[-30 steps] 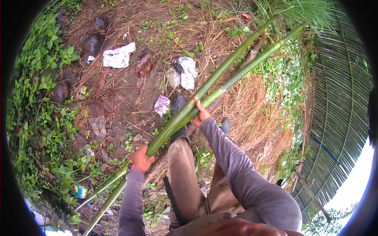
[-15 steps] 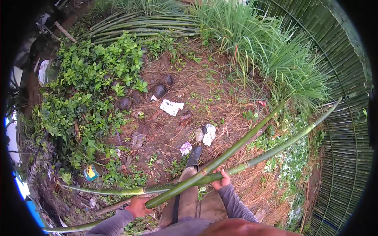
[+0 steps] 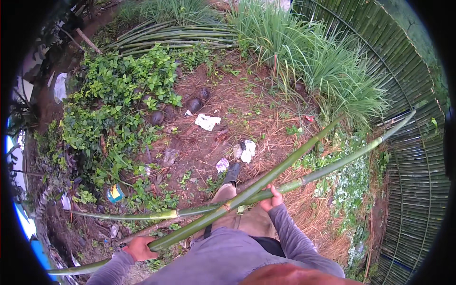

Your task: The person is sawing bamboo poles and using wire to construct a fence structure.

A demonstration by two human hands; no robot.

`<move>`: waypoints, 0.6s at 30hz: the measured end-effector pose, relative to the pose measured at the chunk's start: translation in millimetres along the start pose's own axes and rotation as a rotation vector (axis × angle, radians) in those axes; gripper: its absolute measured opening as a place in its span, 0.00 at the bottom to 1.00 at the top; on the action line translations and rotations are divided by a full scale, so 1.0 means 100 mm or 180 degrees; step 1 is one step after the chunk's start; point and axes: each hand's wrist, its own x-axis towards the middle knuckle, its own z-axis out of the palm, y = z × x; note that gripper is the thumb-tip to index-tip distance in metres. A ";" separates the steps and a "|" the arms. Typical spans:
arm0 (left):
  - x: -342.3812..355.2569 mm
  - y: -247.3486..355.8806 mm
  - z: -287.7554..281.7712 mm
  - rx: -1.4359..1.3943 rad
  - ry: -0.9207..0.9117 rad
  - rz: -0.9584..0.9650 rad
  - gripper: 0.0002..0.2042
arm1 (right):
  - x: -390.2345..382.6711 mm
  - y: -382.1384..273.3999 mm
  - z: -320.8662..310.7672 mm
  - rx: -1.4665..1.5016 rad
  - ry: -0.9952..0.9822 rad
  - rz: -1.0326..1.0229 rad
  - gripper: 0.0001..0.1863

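My left hand (image 3: pixel 142 248) is closed round a long green bamboo pole (image 3: pixel 190 226) at the lower left. That pole runs diagonally up to the right, crossing over a second green bamboo pole (image 3: pixel 344 159). My right hand (image 3: pixel 270 201) grips this second pole just right of the crossing, its thumb up along it. A brownish pole (image 3: pixel 164 225) shows beneath them, partly hidden. Below, my booted foot (image 3: pixel 232 173) stands on dirt and dry grass near crumpled white plastic (image 3: pixel 247 152).
A bamboo slat fence (image 3: pixel 411 199) curves along the right. A pile of bamboo poles (image 3: pixel 185 34) lies at the back beside tall grass (image 3: pixel 323 71). Leafy plants (image 3: pixel 95 123) cover the left, with a blue-green can (image 3: pixel 115 193) and several dark round objects (image 3: pixel 194 105) on the ground.
My view has lifted, showing more of the yard. The poles have swung flatter and spread apart at the right end; my left hand has moved left and down in the picture with its pole.
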 end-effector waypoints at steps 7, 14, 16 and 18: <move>-0.53 -0.16 0.05 0.0636 0.0702 0.0171 0.14 | -0.31 0.20 0.06 0.0093 -0.0347 0.0078 0.14; -0.81 -1.17 0.31 0.0533 0.0678 -0.0385 0.13 | -0.44 0.30 0.76 -0.0150 -0.1010 -0.0087 0.31; -0.82 -1.37 0.48 0.0288 0.0837 -0.0524 0.14 | -0.41 0.20 0.97 -0.0321 -0.1271 -0.0075 0.33; -0.75 -2.54 1.03 -0.2053 0.1342 -0.1124 0.17 | -0.38 0.12 1.22 -0.0234 -0.1499 -0.0076 0.32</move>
